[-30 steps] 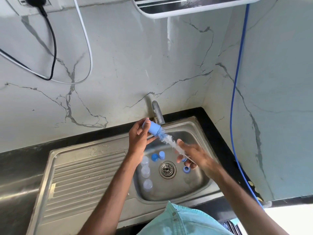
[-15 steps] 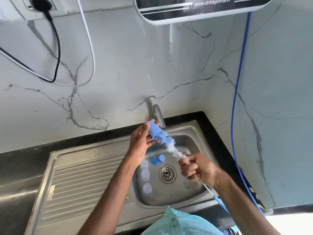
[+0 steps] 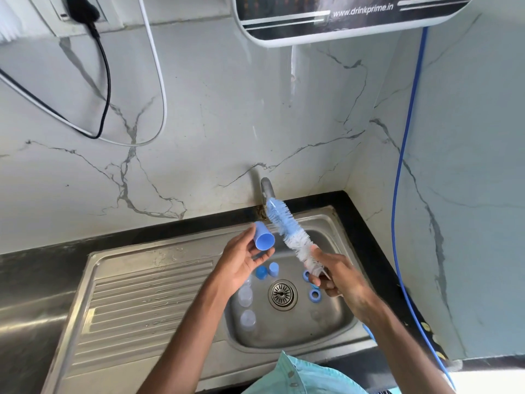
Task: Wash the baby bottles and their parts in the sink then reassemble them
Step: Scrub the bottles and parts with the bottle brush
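My left hand [image 3: 241, 264] holds a blue bottle cap [image 3: 263, 239] over the sink's left side, its open end turned toward me. My right hand [image 3: 336, 277] grips a blue-and-white bottle brush [image 3: 288, 230] near the base of its bristles, and the brush points up-left, clear of the cap. In the sink basin [image 3: 335, 322] lie two more blue caps [image 3: 268, 271], blue rings [image 3: 313, 294] near my right hand, and clear bottles [image 3: 246, 307] along the left wall.
The tap [image 3: 267, 191] stands at the back of the sink, just behind the brush tip. A ribbed steel drainboard [image 3: 142, 302] lies to the left. A blue hose [image 3: 403, 155] hangs down the right wall. A water purifier [image 3: 341, 18] is mounted above.
The brush has come out of the blue cap and now points up beside it. My left hand has turned the cap's open end toward me.
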Motion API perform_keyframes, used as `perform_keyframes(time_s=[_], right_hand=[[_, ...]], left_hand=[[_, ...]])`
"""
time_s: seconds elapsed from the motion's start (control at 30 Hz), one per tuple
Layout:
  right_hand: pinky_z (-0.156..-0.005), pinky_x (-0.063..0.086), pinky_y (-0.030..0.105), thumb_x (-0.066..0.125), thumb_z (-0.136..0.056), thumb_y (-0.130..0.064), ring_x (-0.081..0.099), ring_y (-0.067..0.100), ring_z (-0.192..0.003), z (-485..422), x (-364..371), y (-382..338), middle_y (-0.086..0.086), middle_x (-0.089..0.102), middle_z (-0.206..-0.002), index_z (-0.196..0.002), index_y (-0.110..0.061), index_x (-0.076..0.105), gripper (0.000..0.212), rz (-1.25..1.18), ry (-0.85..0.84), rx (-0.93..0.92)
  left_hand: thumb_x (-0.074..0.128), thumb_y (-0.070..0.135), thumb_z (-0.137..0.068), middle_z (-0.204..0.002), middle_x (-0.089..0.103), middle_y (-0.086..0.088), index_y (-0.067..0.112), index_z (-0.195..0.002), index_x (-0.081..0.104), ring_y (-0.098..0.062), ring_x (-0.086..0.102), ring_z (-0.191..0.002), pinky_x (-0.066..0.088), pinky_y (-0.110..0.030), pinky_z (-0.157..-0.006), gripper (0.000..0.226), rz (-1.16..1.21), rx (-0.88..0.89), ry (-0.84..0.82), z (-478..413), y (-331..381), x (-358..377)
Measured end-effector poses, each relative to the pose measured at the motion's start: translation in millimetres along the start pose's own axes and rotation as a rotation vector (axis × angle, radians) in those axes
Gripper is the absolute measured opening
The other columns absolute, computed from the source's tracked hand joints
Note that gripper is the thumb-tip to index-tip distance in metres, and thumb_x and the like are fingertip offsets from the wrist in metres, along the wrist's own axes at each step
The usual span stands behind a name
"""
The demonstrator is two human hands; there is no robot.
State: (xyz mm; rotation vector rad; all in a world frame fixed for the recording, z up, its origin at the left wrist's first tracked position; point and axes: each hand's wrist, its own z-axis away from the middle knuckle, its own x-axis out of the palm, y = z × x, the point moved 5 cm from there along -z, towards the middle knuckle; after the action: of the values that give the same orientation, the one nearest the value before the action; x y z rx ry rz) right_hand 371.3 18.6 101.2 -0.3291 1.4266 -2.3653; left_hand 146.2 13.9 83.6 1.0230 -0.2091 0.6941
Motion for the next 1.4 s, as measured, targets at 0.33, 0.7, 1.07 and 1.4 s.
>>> perform_keyframes(time_s=[0.33,0.7,1.07,1.4], right_hand=[[-0.052,0.045,0.040,0.059,-0.100,-0.055,0.059,0.024,-0.052,5.9,11.2,-26.8,0.003,0.072,-0.067,-0.100,-0.027,0.072,0.030,0.310,0.127,-0.491],[-0.055,0.045,0.028,0.061,-0.103,-0.042,0.058,0.007,-0.052,4.3,11.5,-23.2,0.000,0.073,-0.067,-0.087,-0.025,0.068,0.025,0.325,0.236,-0.433],[-0.052,0.040,0.020,0.061,-0.103,-0.043,0.055,0.004,-0.048,16.4,11.6,-26.4,0.002,0.072,-0.066,-0.091,-0.023,0.071,0.025,0.293,0.232,-0.421],[-0.045,0.040,0.021,0.060,-0.105,-0.037,0.054,0.007,-0.043,25.3,21.9,-30.3,0.005,0.069,-0.062,-0.087,-0.021,0.068,0.025,0.364,0.261,-0.500]], left_hand=[[0.064,0.023,-0.099,-0.126,0.065,-0.024,-0.008,-0.143,0.051,-0.029,0.067,-0.107,0.062,-0.038,-0.088,0.055,-0.002,-0.007,-0.154,22.2,-9.1,18.4],[0.056,0.025,-0.099,-0.108,0.074,-0.011,-0.004,-0.120,0.064,-0.018,0.071,-0.099,0.059,-0.030,-0.088,0.037,-0.101,0.031,-0.365,38.5,-13.2,32.4],[0.071,0.038,-0.091,-0.133,0.064,-0.029,-0.004,-0.126,0.064,-0.032,0.072,-0.112,0.062,-0.027,-0.085,0.055,0.083,0.027,-0.252,26.3,-18.9,14.8],[0.091,0.037,-0.075,-0.138,0.062,-0.026,-0.003,-0.135,0.063,-0.032,0.067,-0.120,0.061,-0.033,-0.092,0.077,0.195,-0.052,-0.274,28.8,-39.6,20.0]])
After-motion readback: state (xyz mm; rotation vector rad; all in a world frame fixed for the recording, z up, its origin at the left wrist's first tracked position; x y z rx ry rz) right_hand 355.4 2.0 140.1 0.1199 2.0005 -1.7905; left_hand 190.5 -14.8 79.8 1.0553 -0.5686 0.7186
